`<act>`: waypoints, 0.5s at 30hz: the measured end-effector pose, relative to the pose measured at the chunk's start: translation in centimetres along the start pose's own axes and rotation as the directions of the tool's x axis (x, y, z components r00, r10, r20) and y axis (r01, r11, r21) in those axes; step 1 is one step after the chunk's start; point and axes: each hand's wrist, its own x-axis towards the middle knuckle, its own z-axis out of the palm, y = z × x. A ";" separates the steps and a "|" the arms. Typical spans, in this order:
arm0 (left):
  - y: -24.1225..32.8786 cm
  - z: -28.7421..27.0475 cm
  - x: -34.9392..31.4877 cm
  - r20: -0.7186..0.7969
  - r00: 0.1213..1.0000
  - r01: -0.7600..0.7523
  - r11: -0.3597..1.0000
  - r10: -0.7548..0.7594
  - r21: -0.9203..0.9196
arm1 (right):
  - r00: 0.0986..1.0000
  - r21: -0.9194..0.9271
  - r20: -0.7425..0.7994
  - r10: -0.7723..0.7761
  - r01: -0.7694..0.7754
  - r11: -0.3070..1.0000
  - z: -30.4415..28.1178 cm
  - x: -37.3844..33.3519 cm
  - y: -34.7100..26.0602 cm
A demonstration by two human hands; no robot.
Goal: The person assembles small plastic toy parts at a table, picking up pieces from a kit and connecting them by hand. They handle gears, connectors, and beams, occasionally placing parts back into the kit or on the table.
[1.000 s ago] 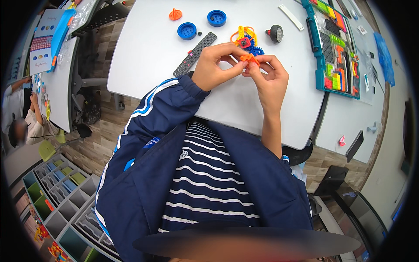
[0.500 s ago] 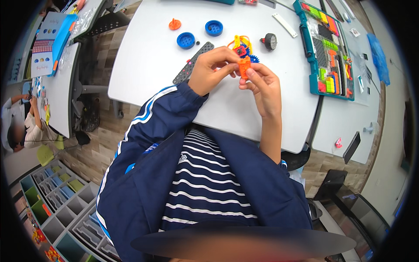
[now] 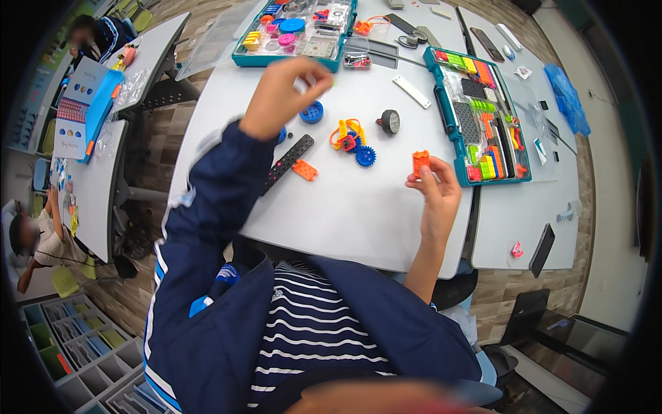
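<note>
My right hand grips an orange building block upright between thumb and fingers, over the right part of the white table. Raised over the table's far left is my left hand, its thumb and fingers curled into a pinch. Whatever it holds, if anything, is too small to name. Below it lie a dark perforated beam, a flat orange piece and a blue wheel hub. In the middle sits a yellow and red assembly with blue gears, beside a black wheel.
A teal parts case with sorted pieces stands open on the right. Another teal case stands at the back, a small clear box next to it. A white strip lies between them. People sit at a table on the left.
My hands have separated: the left has moved up and away toward the back case, the right sideways to the right with the orange block. A flat orange piece now shows beside the dark beam.
</note>
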 end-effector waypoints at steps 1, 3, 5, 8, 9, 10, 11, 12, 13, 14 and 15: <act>-1.4 0.4 3.1 -0.036 0.995 -0.091 0.992 0.095 0.088 | 0.997 -0.103 -0.046 -0.057 0.052 0.993 -0.6 0.1 -0.1; -5.2 1.7 9.8 -0.038 0.965 -0.238 0.930 0.258 0.282 | 0.968 -0.282 -0.167 -0.185 0.133 0.950 -1.6 0.3 0.1; -9.8 4.4 16.1 -0.025 0.998 -0.042 0.928 0.055 0.371 | 0.933 -0.480 -0.231 -0.276 0.138 0.866 -2.2 0.4 0.5; -16.9 7.6 21.2 0.025 0.973 0.218 0.952 -0.229 0.215 | 0.892 -0.645 -0.199 -0.405 0.192 0.740 -2.7 0.5 0.9; -18.7 8.4 22.1 0.035 0.961 0.250 0.918 -0.273 0.309 | 0.892 -0.684 -0.154 -0.425 0.215 0.697 -2.8 0.4 0.9; -20.1 9.0 22.8 0.034 0.946 0.284 0.873 -0.323 0.396 | 0.891 -0.719 -0.107 -0.441 0.238 0.654 -2.8 0.4 0.9; -21.2 9.2 23.3 0.023 0.945 0.299 0.890 -0.326 0.345 | 0.890 -0.716 -0.089 -0.447 0.255 0.650 -2.7 0.4 0.9; -22.2 8.9 23.2 -0.001 0.940 0.328 0.900 -0.342 0.287 | 0.894 -0.718 -0.080 -0.440 0.254 0.648 -2.6 0.4 0.8; -22.8 8.7 23.3 -0.039 0.932 0.358 0.899 -0.360 0.254 | 0.897 -0.718 -0.062 -0.437 0.264 0.644 -2.4 0.4 0.7; -23.3 8.2 23.2 -0.068 0.920 0.392 0.898 -0.387 0.199 | 0.901 -0.717 -0.040 -0.433 0.276 0.640 -2.2 0.3 0.6; -23.6 7.5 23.3 -0.071 0.895 0.445 0.883 -0.439 0.150 | 0.909 -0.709 -0.030 -0.416 0.275 0.650 -2.1 0.3 0.5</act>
